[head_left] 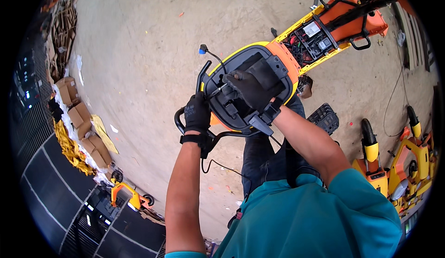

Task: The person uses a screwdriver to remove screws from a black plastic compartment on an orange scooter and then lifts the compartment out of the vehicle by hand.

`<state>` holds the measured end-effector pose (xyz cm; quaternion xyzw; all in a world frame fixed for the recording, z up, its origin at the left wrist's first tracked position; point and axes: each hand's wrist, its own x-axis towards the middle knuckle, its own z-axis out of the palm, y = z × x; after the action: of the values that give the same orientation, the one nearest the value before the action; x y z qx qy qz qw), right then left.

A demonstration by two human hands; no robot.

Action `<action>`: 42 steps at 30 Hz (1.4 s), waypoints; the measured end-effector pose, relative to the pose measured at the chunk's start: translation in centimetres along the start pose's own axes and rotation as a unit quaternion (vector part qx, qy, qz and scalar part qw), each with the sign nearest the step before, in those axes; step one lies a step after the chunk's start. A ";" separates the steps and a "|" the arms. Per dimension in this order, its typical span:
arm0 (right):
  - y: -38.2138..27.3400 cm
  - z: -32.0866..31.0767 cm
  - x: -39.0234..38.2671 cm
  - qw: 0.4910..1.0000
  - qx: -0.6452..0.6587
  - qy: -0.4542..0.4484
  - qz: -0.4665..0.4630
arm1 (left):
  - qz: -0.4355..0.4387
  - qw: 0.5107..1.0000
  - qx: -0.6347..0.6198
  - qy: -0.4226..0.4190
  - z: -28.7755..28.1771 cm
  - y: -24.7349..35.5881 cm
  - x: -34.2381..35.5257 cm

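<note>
My gloved left hand [197, 112] is closed on the black tubular rail [178, 116] at the left of a scooter's dark grey seat compartment [241, 114] with yellow and orange trim. My gloved right hand [248, 87] is over that compartment, its fingers closed round a slim metal tool [217, 91] angled toward the rail; the tool's grip is hidden. A short cable with a blue-capped end [203, 49] rises from the compartment. The open deck [313, 40] extends up to the right, showing wiring and boxed components.
Yellow scooters [371, 151] stand at the lower right, near a black slotted part [322, 119]. Cardboard [79, 119] and yellow wrapping [69, 151] lie along the left, near another small yellow frame [125, 190] and dark panels [60, 174]. A slatted pallet [412, 40] lies at the right.
</note>
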<state>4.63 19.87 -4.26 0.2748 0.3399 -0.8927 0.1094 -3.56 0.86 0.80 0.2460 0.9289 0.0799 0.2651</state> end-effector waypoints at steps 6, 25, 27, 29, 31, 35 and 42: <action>1.2 0.6 2.9 0.982 -0.164 0.073 -0.050 | -0.032 0.999 0.006 -0.006 0.1 -0.2 -0.1; 0.7 10.0 15.7 0.874 -0.455 -0.169 -0.038 | -0.153 0.963 -0.194 0.107 1.6 2.1 -2.2; -0.8 7.3 14.1 0.895 -0.397 -0.132 -0.151 | -0.152 0.931 -0.311 0.115 -1.1 3.4 -2.0; -2.5 5.4 11.9 0.966 -0.232 -0.094 0.063 | -0.153 0.965 -0.201 0.078 -0.7 2.0 -1.6; -2.8 2.5 9.6 0.960 -0.250 -0.089 -0.090 | -0.152 0.976 -0.152 0.045 -1.2 2.4 -1.1; -2.3 -3.2 6.7 0.809 -0.510 0.033 -0.290 | -0.131 0.987 -0.094 0.012 0.4 1.2 -0.7; -2.9 -7.6 -0.1 0.710 -0.586 0.012 -0.390 | -0.119 0.981 -0.108 0.111 -0.5 2.4 -0.1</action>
<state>6.76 27.11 -7.26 0.0089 0.8730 -0.4743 -0.1136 -2.72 2.91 1.97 0.0930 0.9610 0.1746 0.1933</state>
